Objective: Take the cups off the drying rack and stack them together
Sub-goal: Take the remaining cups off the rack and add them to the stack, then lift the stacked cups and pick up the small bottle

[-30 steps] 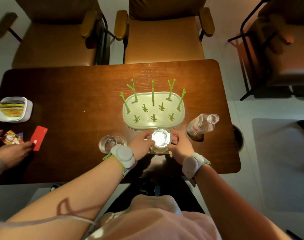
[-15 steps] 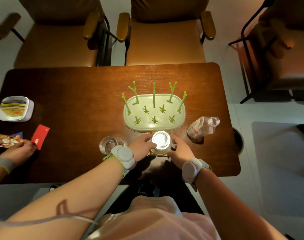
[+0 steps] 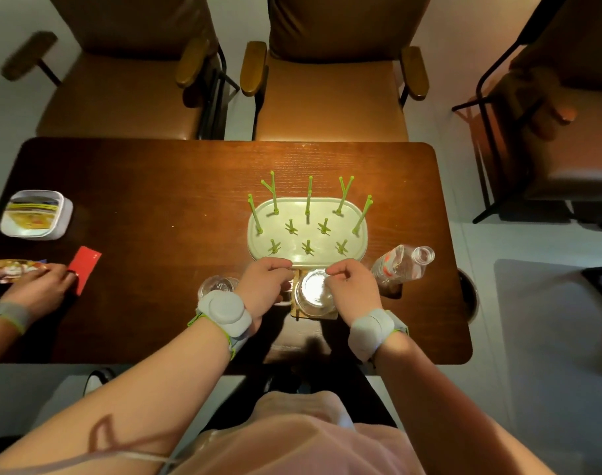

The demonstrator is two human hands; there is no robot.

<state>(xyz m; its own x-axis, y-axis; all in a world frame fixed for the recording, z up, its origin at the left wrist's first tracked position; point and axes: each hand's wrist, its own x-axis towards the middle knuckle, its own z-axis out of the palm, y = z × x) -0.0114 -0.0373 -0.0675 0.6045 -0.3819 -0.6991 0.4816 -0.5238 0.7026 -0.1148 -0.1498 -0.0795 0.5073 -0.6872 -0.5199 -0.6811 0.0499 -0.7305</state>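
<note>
The pale green drying rack (image 3: 351, 214) stands mid-table with its green pegs bare. Just in front of it, a stack of clear cups (image 3: 314, 292) rests on a small wooden coaster (image 3: 328, 315). A separate clear cup (image 3: 216, 286) stands to the left. My left hand (image 3: 263, 289) is left of the stack, fingers curled, with the fingertips at the rack's front rim. My right hand (image 3: 352, 287) overlaps the stack's right side, thumb and forefinger pinched together above its far rim. I see nothing held in either hand.
A clear plastic bottle (image 3: 400, 265) stands tilted at the right of the rack. At the far left sit a white box (image 3: 35, 214) and a red card (image 3: 85, 265), with another person's hand (image 3: 39, 286) beside them. Chairs stand beyond the table's far edge.
Both hands have come off the sides of the cup stack and moved up toward the rack's front rim, fingers curling in. The stack stays on the coaster.
</note>
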